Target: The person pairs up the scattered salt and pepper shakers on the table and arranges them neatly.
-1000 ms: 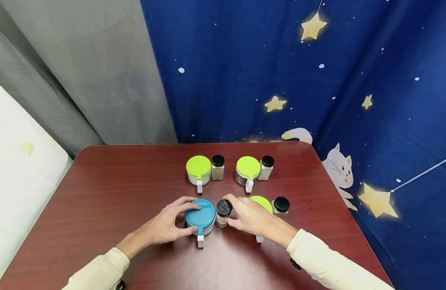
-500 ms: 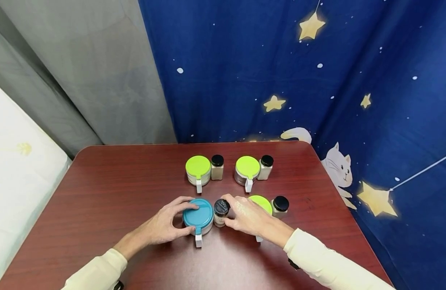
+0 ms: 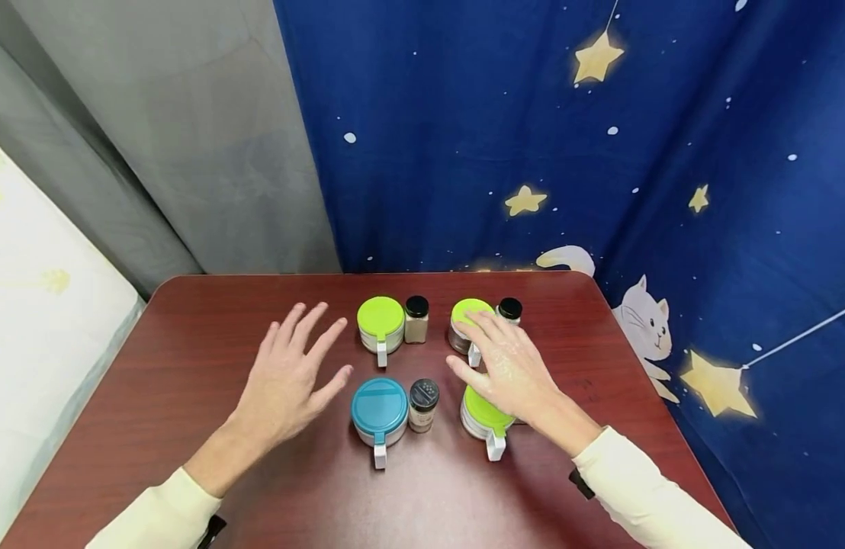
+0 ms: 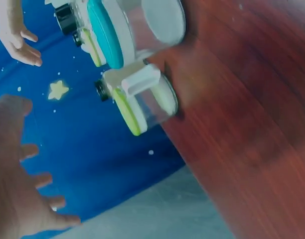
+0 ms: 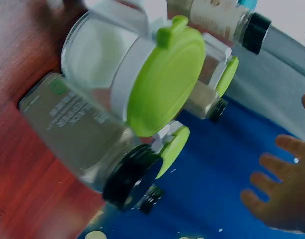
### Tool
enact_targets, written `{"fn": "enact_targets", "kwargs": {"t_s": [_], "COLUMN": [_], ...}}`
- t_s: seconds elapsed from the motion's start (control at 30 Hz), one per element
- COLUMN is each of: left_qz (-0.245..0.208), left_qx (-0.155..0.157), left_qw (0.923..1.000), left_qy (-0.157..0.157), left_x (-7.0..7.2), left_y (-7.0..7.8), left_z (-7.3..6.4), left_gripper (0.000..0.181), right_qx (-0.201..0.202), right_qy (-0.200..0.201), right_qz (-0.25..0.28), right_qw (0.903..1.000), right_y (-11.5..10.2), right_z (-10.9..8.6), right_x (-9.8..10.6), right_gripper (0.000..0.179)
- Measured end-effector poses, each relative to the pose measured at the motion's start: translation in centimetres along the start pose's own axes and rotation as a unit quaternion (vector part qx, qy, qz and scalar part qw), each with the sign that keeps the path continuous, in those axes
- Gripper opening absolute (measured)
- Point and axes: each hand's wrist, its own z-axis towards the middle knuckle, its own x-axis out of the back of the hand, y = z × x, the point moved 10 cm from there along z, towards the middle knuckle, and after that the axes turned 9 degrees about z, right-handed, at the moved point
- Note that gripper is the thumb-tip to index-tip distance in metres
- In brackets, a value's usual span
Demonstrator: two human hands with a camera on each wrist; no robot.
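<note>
My left hand is spread above the table, left of the jars, holding nothing. The blue-lidded jar, with a white handle at its front, stands to its right. Beside that jar, a small gap apart, stands a black-capped spice shaker. My right hand, fingers extended, hovers over the right-hand jars. It partly covers the front green-lidded jar and the back right green-lidded jar. A square black-capped seasoning bottle, hidden by that hand in the head view, shows in the right wrist view.
At the back left stand another green-lidded jar and a black-capped bottle. A further black-capped bottle is at the back right. Blue and grey curtains hang behind the reddish-brown table.
My left hand has let go of the blue-lidded jar and moved up and left. My right hand has released the spice shaker and moved up and right. Jar and shaker stay side by side.
</note>
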Motion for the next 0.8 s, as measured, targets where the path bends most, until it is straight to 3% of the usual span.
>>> {"fn": "enact_targets", "kwargs": {"t_s": [0.13,0.33,0.5,0.8], "left_qz": [0.043,0.073,0.108,0.100], "left_qx": [0.055,0.131,0.144,0.147], "left_qw": [0.9971,0.9841,0.9788,0.9783], "left_qy": [-0.030,-0.095,-0.098,-0.106], "left_x": [-0.3,-1.6,-1.6,-2.1], "left_y": [-2.1,-4.7,-5.4,-5.3], "left_z": [-1.3,-3.9,-4.3,-3.7], "left_gripper": [0.058,0.070,0.077,0.079], "right_qx": [-0.053,-0.105,-0.115,-0.129], "right_qy": [-0.022,-0.033,-0.037,-0.047], "right_qz": [-0.033,-0.065,-0.068,-0.063], "right_qw": [0.9978,0.9918,0.9903,0.9885], "right_y": [1.8,3.6,4.2,4.9], "right_z": [-0.6,-1.9,-2.4,-3.7], "right_x": [-0.4,-0.6,-0.9,-1.3], "right_gripper": [0.069,0.078,0.080,0.080]}}
